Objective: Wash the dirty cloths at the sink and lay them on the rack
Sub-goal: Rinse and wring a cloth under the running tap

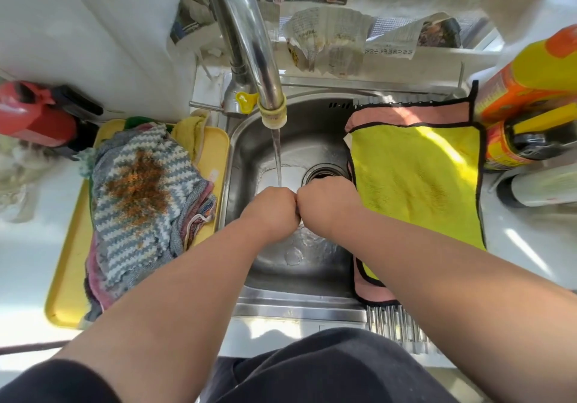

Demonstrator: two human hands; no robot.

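The fingers of my left hand [274,207] and my right hand [326,198] are curled under into fists. The knuckles of the two hands touch over the middle of the sink [249,140]. The fingertips are hidden below the hands, so I cannot tell whether they grip anything. A thin stream of water [277,159] runs from the faucet [249,43] and lands at the far edge of my left hand. The drain [324,173] sits just beyond my right hand.

On the left, a yellow tray [67,277] lies on the white tabletop [25,262] and carries a pile of cloths. The grey-and-white zigzag cloth [137,190] is on top, its long axis running near to far. A brown-orange stain faces up on its far half.

On the right, a yellow cloth [415,177] with a black border lies spread flat on the roller rack [393,324], which spans the right side of the sink. Its long axis also runs near to far. A pink cloth [406,115] lies under it and shows at the far and near ends. Orange-and-yellow bottles [530,90] stand at the far right, just beside the rack.
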